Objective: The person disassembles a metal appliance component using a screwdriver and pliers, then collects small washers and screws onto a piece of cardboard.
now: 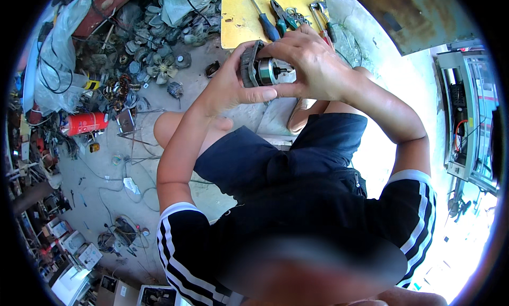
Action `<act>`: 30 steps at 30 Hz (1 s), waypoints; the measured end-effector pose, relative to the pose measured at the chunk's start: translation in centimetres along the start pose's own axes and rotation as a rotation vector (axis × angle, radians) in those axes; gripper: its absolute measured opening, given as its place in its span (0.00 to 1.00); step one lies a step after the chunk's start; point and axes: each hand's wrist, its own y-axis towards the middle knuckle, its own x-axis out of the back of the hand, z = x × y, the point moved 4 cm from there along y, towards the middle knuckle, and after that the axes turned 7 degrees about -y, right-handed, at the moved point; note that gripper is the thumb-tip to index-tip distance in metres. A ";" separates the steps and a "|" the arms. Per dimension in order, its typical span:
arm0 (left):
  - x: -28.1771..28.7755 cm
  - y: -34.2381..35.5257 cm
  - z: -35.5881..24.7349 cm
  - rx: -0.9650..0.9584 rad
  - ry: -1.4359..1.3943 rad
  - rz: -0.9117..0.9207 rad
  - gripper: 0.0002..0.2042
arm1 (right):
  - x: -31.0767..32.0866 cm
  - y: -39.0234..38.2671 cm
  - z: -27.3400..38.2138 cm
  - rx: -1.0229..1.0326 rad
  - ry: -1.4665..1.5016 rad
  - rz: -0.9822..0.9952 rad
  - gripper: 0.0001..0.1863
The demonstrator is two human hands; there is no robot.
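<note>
Above my lap I hold a small electric motor, its dark grey body (248, 68) upright with a shiny silver cylindrical rotor (266, 72) and a thin shaft sticking out to the right. My left hand (229, 86) is closed round the body's left side, its thumb stretched along underneath. From the right, my right hand (313, 62) curls over the top, fingers on the body's upper edge and thumb below near the left thumb. Just beyond lies a yellow board (238, 20) bearing a screwdriver (268, 26), green-handled pliers (281, 14) and several other tools, partly covered by my right hand.
A heap of old motor parts (154, 41) fills the far left. A red cylinder (87, 123) lies on the floor nearby, with loose wires and boxes lower left. A metal-framed cabinet (466, 115) stands at the right, and a rusty panel (419, 14) at the far right.
</note>
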 end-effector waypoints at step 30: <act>-7.6 -2.6 -4.1 -0.288 1.033 0.031 0.50 | 1.2 -5.2 0.7 -0.087 0.592 0.257 0.22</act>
